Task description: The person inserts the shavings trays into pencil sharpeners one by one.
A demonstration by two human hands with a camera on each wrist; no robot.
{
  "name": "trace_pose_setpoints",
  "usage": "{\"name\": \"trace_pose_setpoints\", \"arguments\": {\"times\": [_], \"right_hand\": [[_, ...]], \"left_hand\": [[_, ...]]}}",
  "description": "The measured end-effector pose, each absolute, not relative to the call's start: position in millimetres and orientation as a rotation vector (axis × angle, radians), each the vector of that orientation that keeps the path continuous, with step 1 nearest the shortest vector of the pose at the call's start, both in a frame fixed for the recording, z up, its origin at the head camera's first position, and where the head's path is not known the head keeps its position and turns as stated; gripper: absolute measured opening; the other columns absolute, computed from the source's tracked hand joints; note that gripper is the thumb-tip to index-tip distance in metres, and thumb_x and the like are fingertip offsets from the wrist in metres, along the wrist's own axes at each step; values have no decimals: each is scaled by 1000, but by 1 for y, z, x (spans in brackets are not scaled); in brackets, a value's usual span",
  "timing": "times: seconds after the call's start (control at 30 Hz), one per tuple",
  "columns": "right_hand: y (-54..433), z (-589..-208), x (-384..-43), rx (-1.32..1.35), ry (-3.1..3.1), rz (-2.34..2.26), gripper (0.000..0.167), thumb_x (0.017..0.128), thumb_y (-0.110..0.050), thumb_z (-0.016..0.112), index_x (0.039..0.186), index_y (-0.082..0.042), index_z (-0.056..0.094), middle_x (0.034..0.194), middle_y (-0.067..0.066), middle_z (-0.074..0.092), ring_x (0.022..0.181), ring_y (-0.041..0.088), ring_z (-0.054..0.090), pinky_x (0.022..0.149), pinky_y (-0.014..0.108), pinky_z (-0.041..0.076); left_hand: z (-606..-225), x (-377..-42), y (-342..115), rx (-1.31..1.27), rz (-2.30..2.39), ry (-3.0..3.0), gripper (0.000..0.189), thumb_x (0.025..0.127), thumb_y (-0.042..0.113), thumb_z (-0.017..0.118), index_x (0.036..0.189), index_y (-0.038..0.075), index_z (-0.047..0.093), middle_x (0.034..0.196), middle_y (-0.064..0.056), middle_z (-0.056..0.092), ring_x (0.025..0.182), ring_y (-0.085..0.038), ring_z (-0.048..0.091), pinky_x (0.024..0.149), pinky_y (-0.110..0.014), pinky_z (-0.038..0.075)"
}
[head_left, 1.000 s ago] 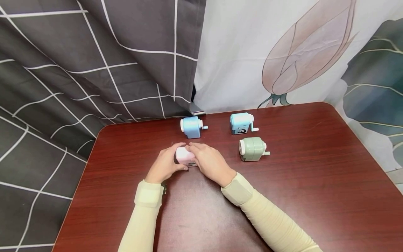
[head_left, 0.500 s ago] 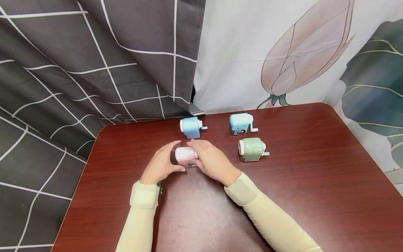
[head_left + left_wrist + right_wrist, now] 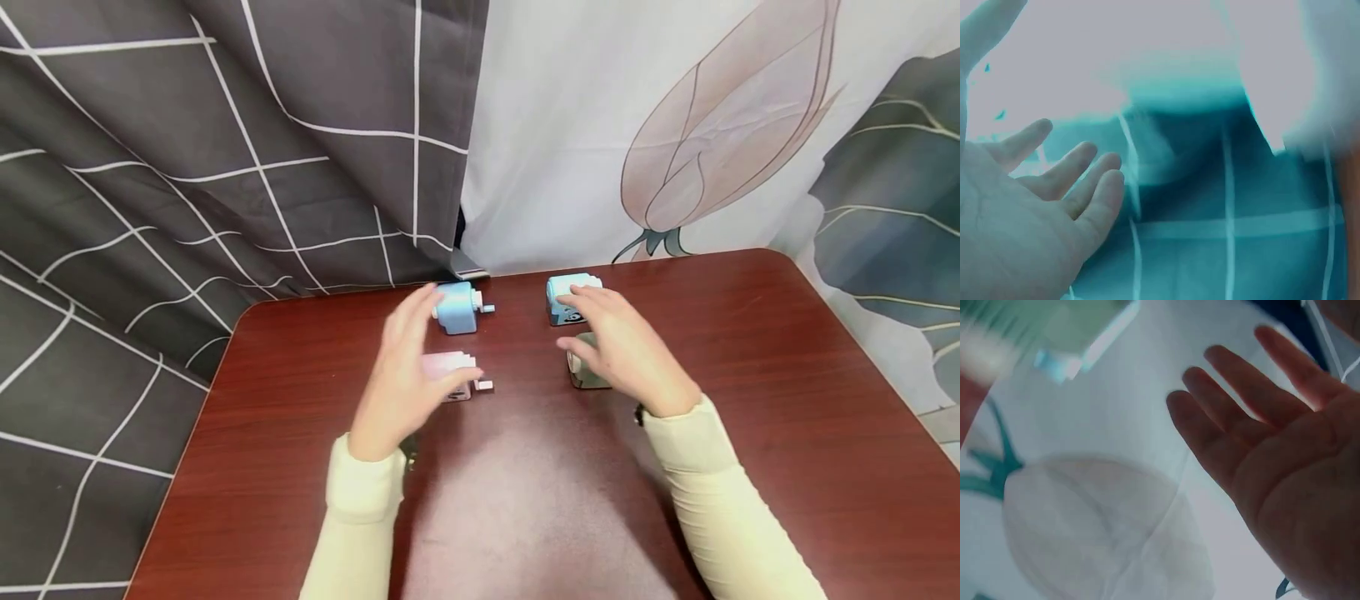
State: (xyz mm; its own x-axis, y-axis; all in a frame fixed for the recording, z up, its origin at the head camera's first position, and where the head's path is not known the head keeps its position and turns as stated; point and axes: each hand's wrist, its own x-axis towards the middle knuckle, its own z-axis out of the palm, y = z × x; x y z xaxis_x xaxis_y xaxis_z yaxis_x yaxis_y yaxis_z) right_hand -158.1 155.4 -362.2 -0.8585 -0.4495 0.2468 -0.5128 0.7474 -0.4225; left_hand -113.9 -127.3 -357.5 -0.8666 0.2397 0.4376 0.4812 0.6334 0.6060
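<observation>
So the fingers of the left hand [image 3: 397, 379] are sitting spread, thumb well apart from the rest, and the left wrist view is showing gaps between the slightly bent fingertips. Same deal with the right hand [image 3: 622, 350]: its fingers are reaching out nearly straight with the thumb hanging apart, and small gaps are showing in the right wrist view.

The pink sharpener [image 3: 450, 362] is sitting behind the left thumb, partly covered, its crank poking out just past the thumb tip. The green sharpener [image 3: 591, 381] is peeking out around the right thumb, mostly hidden by that hand. Can't really tell if either thumb is touching anything.

The blue sharpener [image 3: 458, 308] is standing by the left fingertips, which are overlapping its white end in the head view. The light-blue panda sharpener [image 3: 558, 310] is showing behind the right fingertips, half its front covered.

Below all the fingers, the reddish-brown table [image 3: 525, 500] is shining a bit. Farther out, past the left fingertips, a dark gridded curtain [image 3: 337, 92] is hanging, and beyond the right ones, a white flower-print curtain [image 3: 555, 125].
</observation>
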Motion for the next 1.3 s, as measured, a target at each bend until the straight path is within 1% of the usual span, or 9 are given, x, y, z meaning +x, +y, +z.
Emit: {"name": "trace_pose_setpoints", "arguments": {"times": [0.1,0.2,0.33,0.5,0.63,0.8,1.07,1.2,1.3], "right_hand": [[176,-362,-159,769,-2861,727,57,87,-15,79,136,2,57,140,24,54,135,41,44,113,52,32],[187,-364,-160,798,-2911,743,58,84,-11,81,136,2,57,135,22,58,129,39,50,108,52,37],[190,-368,-163,836,-2963,760,61,81,-11,84,136,1,58,131,19,63,121,37,58,103,53,43],[191,-373,-165,862,-2988,760,63,78,-9,86,135,-1,60,130,17,64,120,37,60,101,52,45],[192,-374,-166,894,-2972,753,62,76,-6,87,133,-1,62,128,16,65,118,36,61,101,52,45],[192,-374,-169,884,-2982,747,59,75,-4,87,130,-3,65,124,14,68,114,34,63,99,50,47],[189,-373,-169,899,-3006,696,45,76,-4,85,119,-6,72,111,7,73,96,29,67,85,45,52],[190,-372,-168,898,-3010,687,42,76,-5,85,117,-7,74,109,5,73,95,27,67,84,44,52],[190,-372,-169,896,-3014,687,42,77,-5,85,117,-8,74,109,6,73,95,27,67,83,45,51]], "left_hand": [[-361,-116,-95,-712,-1110,-2528,90,77,25,89,152,9,41,156,-9,39,144,-22,33,117,-39,30],[-373,-123,-64,-745,-1133,-2627,89,81,24,87,153,11,38,156,-8,39,144,-20,34,117,-38,30],[-393,-135,-30,-622,-1137,-2854,94,79,23,88,155,10,34,155,-10,39,143,-24,37,115,-39,33],[-419,-150,-3,-482,-1072,-3060,101,74,24,91,155,6,33,151,-13,45,139,-30,42,114,-40,35],[-433,-157,9,-490,-1044,-3117,100,73,26,92,153,5,37,148,-13,50,135,-31,47,111,-39,38],[-439,-162,15,-500,-1066,-3099,96,71,25,93,150,6,41,142,-12,55,127,-29,54,106,-38,43],[-440,-163,18,-467,-1040,-3068,79,70,24,94,137,11,55,121,-4,67,106,-20,64,88,-33,52],[-440,-164,20,-432,-1012,-3074,74,70,26,94,133,13,59,118,-2,69,103,-19,65,83,-34,53],[-440,-166,22,-425,-993,-3083,72,70,28,94,131,14,60,117,-1,69,102,-19,66,82,-35,54]]}}
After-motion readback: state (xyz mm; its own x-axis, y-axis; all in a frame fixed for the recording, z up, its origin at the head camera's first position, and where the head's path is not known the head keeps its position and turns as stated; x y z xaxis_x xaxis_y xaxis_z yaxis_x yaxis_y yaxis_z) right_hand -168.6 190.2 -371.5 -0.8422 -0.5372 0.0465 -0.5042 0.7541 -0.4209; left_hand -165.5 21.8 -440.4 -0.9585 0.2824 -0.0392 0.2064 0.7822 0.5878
